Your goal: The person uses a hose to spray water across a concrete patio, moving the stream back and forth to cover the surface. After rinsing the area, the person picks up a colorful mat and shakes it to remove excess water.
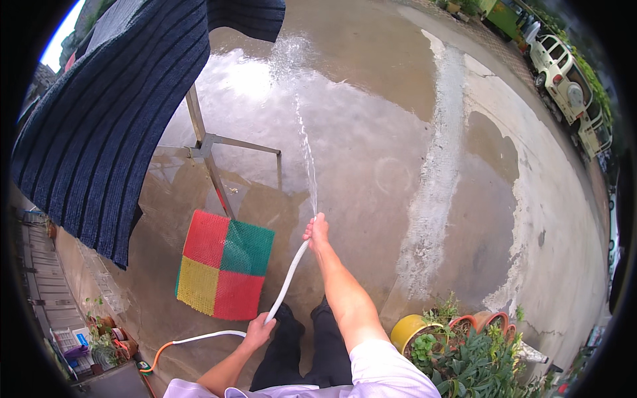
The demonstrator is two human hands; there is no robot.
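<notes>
A white ribbed hose [287, 281] runs between my two hands. Near its outlet end, my right hand [317, 230] grips it with the arm stretched forward. My left hand [259, 331] is closed around the hose lower down, close to my legs. From the outlet a jet of water [307, 154] shoots ahead and splashes on the wet concrete floor [358, 164]. Behind my left hand the hose runs left and joins an orange section [158, 355]. The outlet itself is hidden by my right fingers. Left of the hose is a red, green and yellow checkered mat [224, 266].
A dark blue ribbed mat [119, 124] hangs over a metal frame [204, 147] at the left. Potted plants [463, 355] stand at the lower right, beside a yellow pot [410, 329]. More pots [112, 338] are at lower left. A white vehicle [567, 82] is parked far right.
</notes>
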